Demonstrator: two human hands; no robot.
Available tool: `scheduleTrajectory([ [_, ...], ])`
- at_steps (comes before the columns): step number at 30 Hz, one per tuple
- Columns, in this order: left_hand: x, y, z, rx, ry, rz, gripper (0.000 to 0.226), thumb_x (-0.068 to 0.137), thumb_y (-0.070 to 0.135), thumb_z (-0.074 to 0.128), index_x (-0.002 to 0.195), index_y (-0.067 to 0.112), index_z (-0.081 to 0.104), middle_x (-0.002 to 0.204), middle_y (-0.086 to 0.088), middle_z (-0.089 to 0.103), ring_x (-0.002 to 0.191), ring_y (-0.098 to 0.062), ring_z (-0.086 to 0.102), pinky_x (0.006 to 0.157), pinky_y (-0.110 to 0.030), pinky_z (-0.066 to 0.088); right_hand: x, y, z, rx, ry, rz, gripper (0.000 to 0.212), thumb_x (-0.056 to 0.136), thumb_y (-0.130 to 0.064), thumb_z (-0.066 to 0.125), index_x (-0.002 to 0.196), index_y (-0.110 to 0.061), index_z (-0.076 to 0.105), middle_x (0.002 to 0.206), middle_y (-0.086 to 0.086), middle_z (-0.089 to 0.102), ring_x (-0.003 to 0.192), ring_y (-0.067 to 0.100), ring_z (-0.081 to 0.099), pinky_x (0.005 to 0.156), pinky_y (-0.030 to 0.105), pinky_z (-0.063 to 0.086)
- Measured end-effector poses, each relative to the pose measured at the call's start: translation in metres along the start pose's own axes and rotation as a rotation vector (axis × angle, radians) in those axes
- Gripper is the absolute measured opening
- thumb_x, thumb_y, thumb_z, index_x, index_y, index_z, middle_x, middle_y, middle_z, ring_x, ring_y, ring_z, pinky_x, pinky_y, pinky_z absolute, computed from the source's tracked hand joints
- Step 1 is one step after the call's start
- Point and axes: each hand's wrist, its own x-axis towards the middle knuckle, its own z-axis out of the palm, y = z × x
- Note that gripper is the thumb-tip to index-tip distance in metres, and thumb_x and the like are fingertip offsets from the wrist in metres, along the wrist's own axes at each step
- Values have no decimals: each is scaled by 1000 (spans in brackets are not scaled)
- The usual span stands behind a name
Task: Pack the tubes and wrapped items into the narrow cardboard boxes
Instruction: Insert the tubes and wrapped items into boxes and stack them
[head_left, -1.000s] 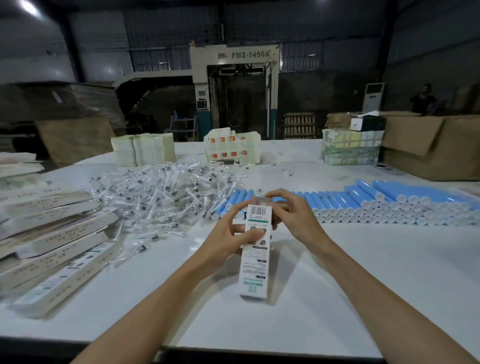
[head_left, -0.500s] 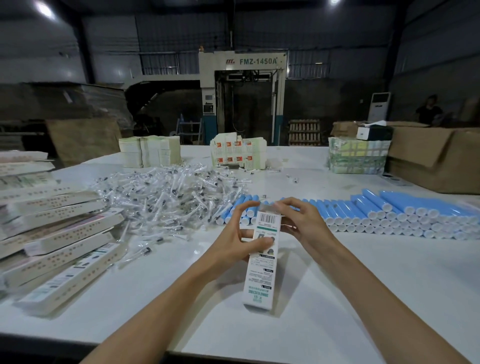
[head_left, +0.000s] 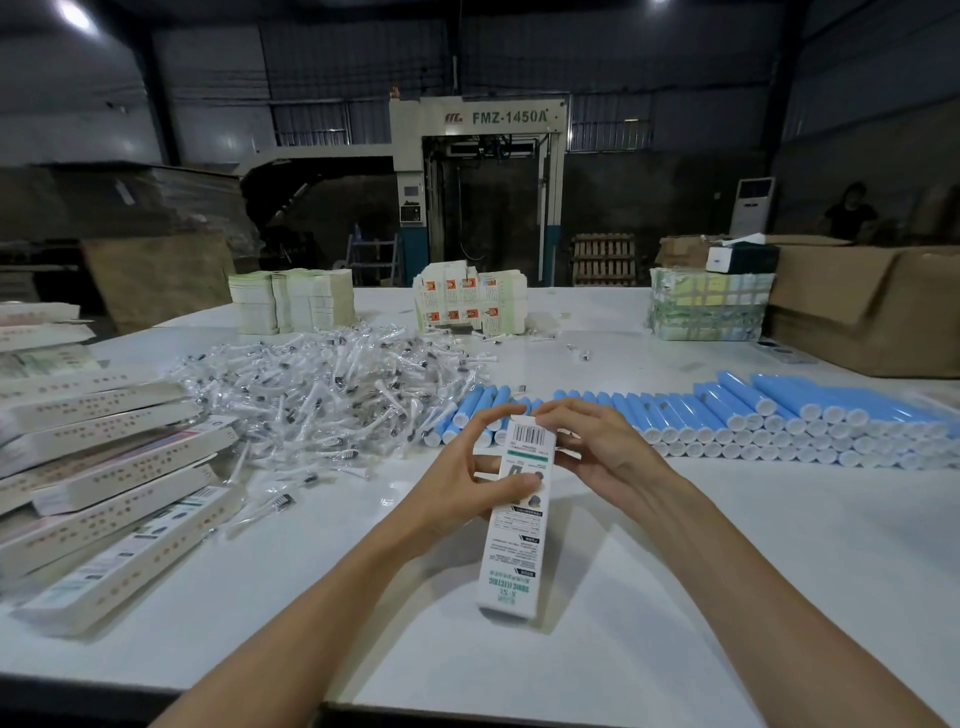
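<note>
While left hand (head_left: 465, 480) and right hand (head_left: 605, 452) pinch the narrow box (head_left: 511, 564), its contents are hidden.

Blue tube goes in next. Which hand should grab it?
Probably right. The right hand holds only the box top, and the tubes lie just behind and beside it. The left hand grips the box mid-body, steadying it.

Head cam, fwd-down, close over table (head_left: 727, 545)

1. "FMZ-1450A", beside a red logo, on the header of the grey machine (head_left: 478, 117) at the back
2. "SONIC ELECTRIC", upside down to me, on the narrow box (head_left: 511, 545) I hold; a barcode near its top, digits unreadable
</note>
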Motion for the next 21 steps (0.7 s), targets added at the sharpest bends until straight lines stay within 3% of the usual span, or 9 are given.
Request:
scheduleTrajectory([
  [10,-2,3,2,-24,25,-8,68,93,29,84,147,44,46,111,-14,81,96,-32,81,70,-37,63,-11,-8,-1,-84,-108,-58,28,91,-22,81,107,0,74,113,25,74,109,35,73,86,33,60],
  [15,0,0,7,-115,120,-43,49,98,38,79,140,41,55,105,-20,81,89,-33,80,67,-36,62,-13,1,12,-188,61,-198,15,87,-5,82,100,0,76,105,23,76,99,39,75,85,39,61],
  [21,1,3,6,-141,290,-12,21,99,38,77,118,35,70,95,-19,82,77,-35,80,59,-34,60,-11,6,18,-158,14,-234,9,86,-10,84,95,-8,81,102,20,77,96,36,76,84,36,62],
])
